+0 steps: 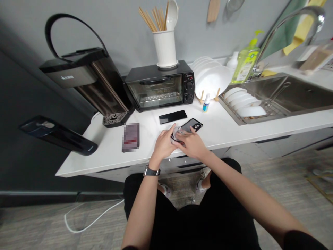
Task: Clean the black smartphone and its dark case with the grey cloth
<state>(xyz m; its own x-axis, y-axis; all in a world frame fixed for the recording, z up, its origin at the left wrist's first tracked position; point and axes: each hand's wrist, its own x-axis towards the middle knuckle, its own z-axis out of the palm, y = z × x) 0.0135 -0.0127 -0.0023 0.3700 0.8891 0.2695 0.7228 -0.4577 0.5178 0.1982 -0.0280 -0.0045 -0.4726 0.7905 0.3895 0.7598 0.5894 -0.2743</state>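
Note:
Both my hands meet over the white counter (223, 130) in front of me. My left hand (164, 143), with a watch on its wrist, pinches a small pale cloth or wipe (177, 132) against a black phone case (193, 124). My right hand (191, 143) is closed on the near end of that case, which lies tilted with its camera cutout away from me. A black phone (173, 116) lies flat just beyond the hands. A small white spray bottle (206, 103) with a blue label stands to the right of the phone.
A black toaster oven (159, 88) carries a white utensil holder (164, 47). A black water dispenser (85, 78) stands at the left, a blurred dark object (130, 136) lies on the counter. White plates (212, 78), green dish soap (246, 59) and a sink (283, 95) are right.

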